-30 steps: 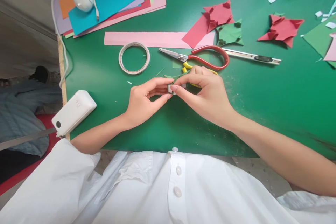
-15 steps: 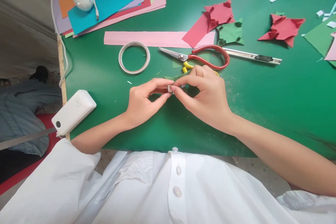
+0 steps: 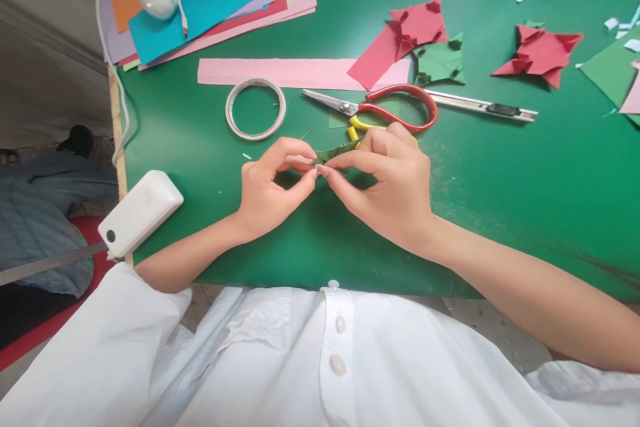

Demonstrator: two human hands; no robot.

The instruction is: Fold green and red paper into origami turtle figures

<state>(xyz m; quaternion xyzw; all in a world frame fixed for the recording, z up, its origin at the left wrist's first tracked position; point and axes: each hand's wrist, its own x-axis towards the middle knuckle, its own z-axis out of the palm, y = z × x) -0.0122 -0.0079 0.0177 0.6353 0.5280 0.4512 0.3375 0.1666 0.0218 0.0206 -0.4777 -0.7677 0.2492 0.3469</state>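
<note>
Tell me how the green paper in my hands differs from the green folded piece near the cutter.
The held paper is between your left hand and right hand; the folded piece lies on the table. The held paper shows as a narrow, slanted strip, partly hidden; the folded piece shows its broad top. A bit of white shows at the held paper, none on the folded piece. Both are green.

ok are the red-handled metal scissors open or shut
Shut: the red-handled metal scissors have their silver blades together, tapering to one point.
</note>
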